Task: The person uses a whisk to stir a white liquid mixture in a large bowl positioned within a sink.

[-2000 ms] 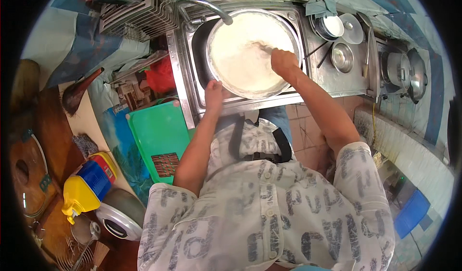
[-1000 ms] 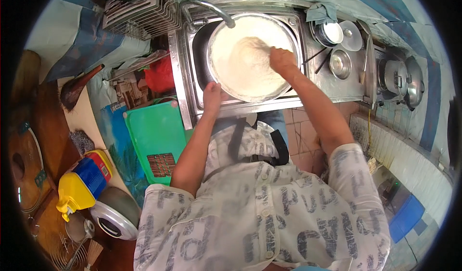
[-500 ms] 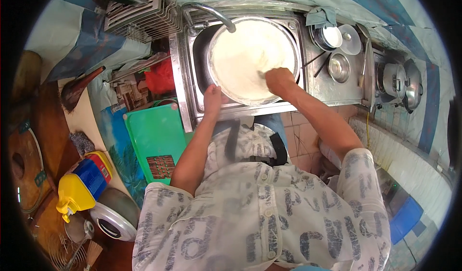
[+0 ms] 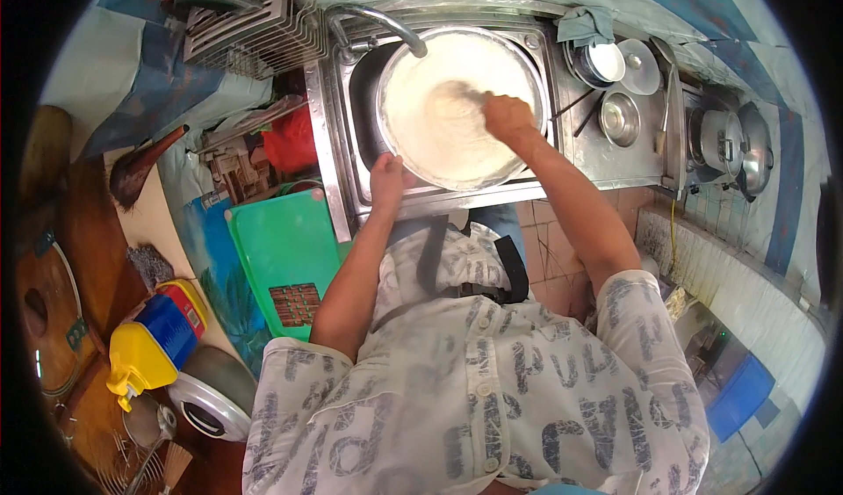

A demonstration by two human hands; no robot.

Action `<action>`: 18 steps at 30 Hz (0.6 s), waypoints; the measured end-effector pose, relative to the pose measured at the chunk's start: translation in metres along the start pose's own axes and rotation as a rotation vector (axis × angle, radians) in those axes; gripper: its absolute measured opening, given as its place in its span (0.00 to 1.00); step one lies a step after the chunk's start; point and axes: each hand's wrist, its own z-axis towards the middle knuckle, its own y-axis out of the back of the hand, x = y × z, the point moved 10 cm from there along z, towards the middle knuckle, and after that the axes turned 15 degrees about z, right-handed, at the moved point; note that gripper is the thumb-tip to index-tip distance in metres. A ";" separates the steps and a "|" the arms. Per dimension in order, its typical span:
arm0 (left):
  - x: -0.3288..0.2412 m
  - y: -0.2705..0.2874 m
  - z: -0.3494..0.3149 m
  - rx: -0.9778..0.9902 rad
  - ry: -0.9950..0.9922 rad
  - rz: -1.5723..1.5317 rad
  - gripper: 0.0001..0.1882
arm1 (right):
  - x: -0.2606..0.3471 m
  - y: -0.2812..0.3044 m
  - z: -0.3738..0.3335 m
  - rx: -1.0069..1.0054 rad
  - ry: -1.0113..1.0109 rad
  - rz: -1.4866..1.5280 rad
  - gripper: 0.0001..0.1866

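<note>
Where sheeting (image 4: 110,60) hangs, a sink (image 4: 363,108) bears a basin (image 4: 543,101).

I see a wire rack (image 4: 299,31) at upper left and a yellow bottle (image 4: 140,354) at lower left. Over right, a steel bowl (image 4: 621,119) sits near a grey cloth (image 4: 587,27).
</note>
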 end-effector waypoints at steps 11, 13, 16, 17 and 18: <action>0.000 -0.002 0.001 0.006 -0.011 0.004 0.07 | -0.028 0.010 0.003 -0.061 0.012 -0.010 0.09; 0.005 0.001 0.002 -0.005 0.019 0.012 0.07 | 0.001 -0.003 -0.026 0.095 0.105 -0.167 0.09; 0.005 0.002 -0.001 -0.001 0.025 0.050 0.07 | 0.053 -0.006 -0.053 0.321 0.189 -0.304 0.12; 0.002 0.000 0.000 0.014 0.015 0.041 0.07 | 0.035 -0.015 -0.035 0.261 0.161 -0.232 0.11; 0.002 0.001 0.001 0.031 -0.030 0.066 0.07 | 0.032 0.002 -0.025 0.131 0.159 -0.153 0.10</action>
